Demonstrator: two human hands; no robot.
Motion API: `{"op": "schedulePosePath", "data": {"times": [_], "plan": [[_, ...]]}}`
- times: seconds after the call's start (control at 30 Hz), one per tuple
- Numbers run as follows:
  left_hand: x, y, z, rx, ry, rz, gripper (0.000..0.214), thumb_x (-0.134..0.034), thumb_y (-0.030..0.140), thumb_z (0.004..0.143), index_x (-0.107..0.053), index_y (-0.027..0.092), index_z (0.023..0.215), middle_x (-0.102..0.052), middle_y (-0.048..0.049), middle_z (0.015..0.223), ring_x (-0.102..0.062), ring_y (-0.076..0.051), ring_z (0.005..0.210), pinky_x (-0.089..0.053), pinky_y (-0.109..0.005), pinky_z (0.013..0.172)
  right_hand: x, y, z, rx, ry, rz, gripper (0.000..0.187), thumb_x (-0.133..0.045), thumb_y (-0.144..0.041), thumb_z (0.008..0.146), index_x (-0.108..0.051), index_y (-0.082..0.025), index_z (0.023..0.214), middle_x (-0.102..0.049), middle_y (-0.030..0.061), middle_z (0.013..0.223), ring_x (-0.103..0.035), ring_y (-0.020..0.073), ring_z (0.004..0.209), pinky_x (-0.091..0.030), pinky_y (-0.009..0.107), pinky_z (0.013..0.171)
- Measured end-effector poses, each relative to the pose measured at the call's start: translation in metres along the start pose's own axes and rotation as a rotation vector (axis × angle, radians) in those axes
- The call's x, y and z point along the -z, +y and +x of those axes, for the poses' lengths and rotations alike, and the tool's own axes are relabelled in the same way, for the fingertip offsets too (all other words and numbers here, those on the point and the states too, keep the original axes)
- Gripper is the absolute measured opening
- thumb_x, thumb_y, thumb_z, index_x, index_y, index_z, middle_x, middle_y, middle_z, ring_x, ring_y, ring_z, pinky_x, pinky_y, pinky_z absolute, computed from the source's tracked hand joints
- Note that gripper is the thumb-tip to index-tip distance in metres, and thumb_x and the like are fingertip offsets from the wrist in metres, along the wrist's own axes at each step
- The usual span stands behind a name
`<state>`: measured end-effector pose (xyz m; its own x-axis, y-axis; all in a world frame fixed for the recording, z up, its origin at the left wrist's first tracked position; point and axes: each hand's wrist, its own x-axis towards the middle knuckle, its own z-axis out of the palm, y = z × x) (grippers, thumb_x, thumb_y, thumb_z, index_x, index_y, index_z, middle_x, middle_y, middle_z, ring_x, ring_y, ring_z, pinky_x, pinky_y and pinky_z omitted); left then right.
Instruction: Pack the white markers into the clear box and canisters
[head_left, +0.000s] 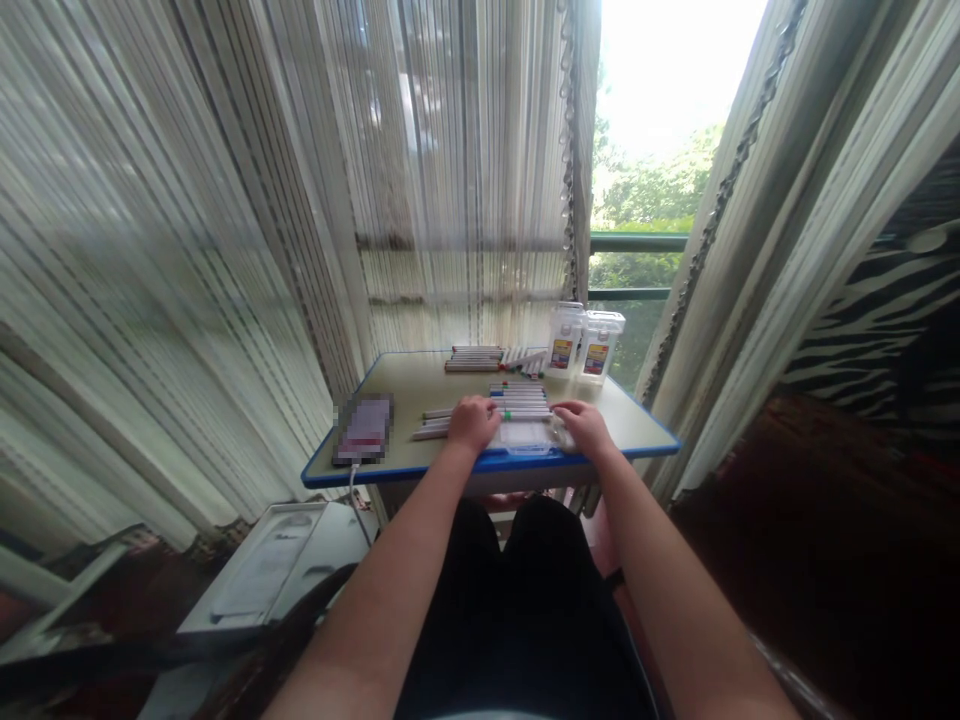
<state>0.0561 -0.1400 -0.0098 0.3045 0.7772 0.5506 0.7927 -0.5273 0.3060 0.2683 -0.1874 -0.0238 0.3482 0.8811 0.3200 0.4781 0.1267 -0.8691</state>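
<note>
My left hand (472,422) rests with curled fingers on a row of markers (517,402) laid side by side on the small blue-edged table (420,380). My right hand (583,428) lies at the right end of a clear flat plastic case (525,437) near the table's front edge, fingers bent over it. Whether either hand grips anything is hard to see at this size. More markers (480,358) lie in a group at the back of the table.
Two clear plastic boxes (583,344) with coloured labels stand at the back right. A blurred phone (364,430) with a cable lies at the front left. Striped curtains hang behind and left; a window opens on the right. A grey tray (262,575) sits on the floor left.
</note>
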Motion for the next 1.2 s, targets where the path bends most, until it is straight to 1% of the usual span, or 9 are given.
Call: {"op": "schedulePosePath", "data": {"times": [0.13,0.3,0.43,0.53,0.63,0.73,0.87,1.07,1.2], "plan": [[0.001,0.0,-0.002,-0.012,0.042,-0.024,0.022,-0.052,0.021,0.079,-0.07,0.016,0.088,-0.069,-0.0059,0.094,-0.057,-0.02,0.092,-0.044,-0.032,0.09,0.004,0.002,-0.002,-0.027,-0.003,0.05,0.041,-0.053,-0.041,0.069,-0.072,-0.013,0.09,-0.071,0.0074,0.077,-0.058,0.0148,0.06,-0.046,0.027,0.059],[0.009,0.0,-0.009,-0.077,0.107,-0.064,0.022,-0.049,0.017,0.08,-0.069,0.016,0.088,-0.069,-0.0055,0.092,-0.057,-0.018,0.091,-0.044,-0.031,0.09,0.004,0.005,-0.004,-0.018,0.005,0.064,0.035,-0.058,-0.039,0.063,-0.073,-0.013,0.082,-0.071,0.0076,0.076,-0.06,0.0166,0.063,-0.046,0.028,0.061],[0.026,-0.019,-0.008,-0.096,0.212,-0.072,0.022,-0.048,0.016,0.081,-0.068,0.017,0.09,-0.069,-0.0043,0.092,-0.058,-0.017,0.091,-0.045,-0.03,0.089,-0.003,-0.006,0.001,0.007,0.074,0.088,0.035,-0.054,-0.037,0.066,-0.071,-0.014,0.085,-0.071,0.0086,0.079,-0.062,0.0197,0.07,-0.048,0.031,0.066],[0.039,-0.044,-0.005,-0.023,0.257,-0.033,0.026,-0.046,0.01,0.079,-0.068,0.017,0.092,-0.069,-0.0051,0.092,-0.059,-0.018,0.091,-0.045,-0.031,0.09,-0.029,-0.035,0.002,0.123,0.146,0.121,0.037,-0.048,-0.035,0.072,-0.07,-0.013,0.094,-0.07,0.0106,0.09,-0.063,0.0202,0.078,-0.048,0.031,0.072],[0.047,-0.066,-0.01,0.14,0.32,0.006,0.036,-0.041,0.001,0.073,-0.068,0.017,0.09,-0.07,-0.0051,0.093,-0.06,-0.018,0.093,-0.044,-0.03,0.09,-0.072,-0.07,-0.003,0.34,0.001,-0.018,0.032,-0.048,-0.032,0.077,-0.07,-0.017,0.096,-0.069,0.0088,0.098,-0.062,0.019,0.084,-0.047,0.03,0.078],[0.049,-0.072,-0.018,0.223,0.349,0.047,0.037,-0.04,0.003,0.072,-0.068,0.016,0.092,-0.07,-0.0059,0.093,-0.06,-0.018,0.092,-0.044,-0.03,0.09,-0.114,-0.092,-0.009,0.429,-0.178,-0.37,0.029,-0.051,-0.024,0.078,-0.071,-0.02,0.098,-0.069,0.008,0.101,-0.06,0.0196,0.096,-0.04,0.031,0.091],[0.049,-0.065,-0.024,0.289,0.222,0.156,0.03,-0.047,0.014,0.076,-0.068,0.015,0.098,-0.069,-0.0081,0.097,-0.059,-0.022,0.096,-0.043,-0.033,0.09,-0.14,-0.093,-0.007,0.395,-0.262,-0.583,0.03,-0.053,-0.018,0.075,-0.071,-0.017,0.099,-0.069,0.0131,0.103,-0.059,0.0238,0.101,-0.038,0.033,0.093],[0.048,-0.052,-0.029,0.247,0.11,0.282,0.024,-0.049,0.022,0.079,-0.067,0.016,0.093,-0.066,-0.0094,0.097,-0.057,-0.023,0.097,-0.043,-0.034,0.086,-0.143,-0.086,-0.005,0.354,-0.286,-0.649,0.027,-0.049,-0.021,0.078,-0.074,-0.018,0.088,-0.072,0.0129,0.09,-0.062,0.0245,0.092,-0.041,0.033,0.086],[0.045,-0.05,-0.03,0.341,0.014,0.312,0.023,-0.051,0.025,0.079,-0.067,0.014,0.091,-0.065,-0.0121,0.095,-0.057,-0.025,0.096,-0.044,-0.037,0.082,-0.145,-0.086,-0.006,0.35,-0.288,-0.673,0.028,-0.049,-0.023,0.078,-0.073,-0.02,0.092,-0.072,0.0116,0.092,-0.061,0.0247,0.095,-0.041,0.033,0.086]]}}
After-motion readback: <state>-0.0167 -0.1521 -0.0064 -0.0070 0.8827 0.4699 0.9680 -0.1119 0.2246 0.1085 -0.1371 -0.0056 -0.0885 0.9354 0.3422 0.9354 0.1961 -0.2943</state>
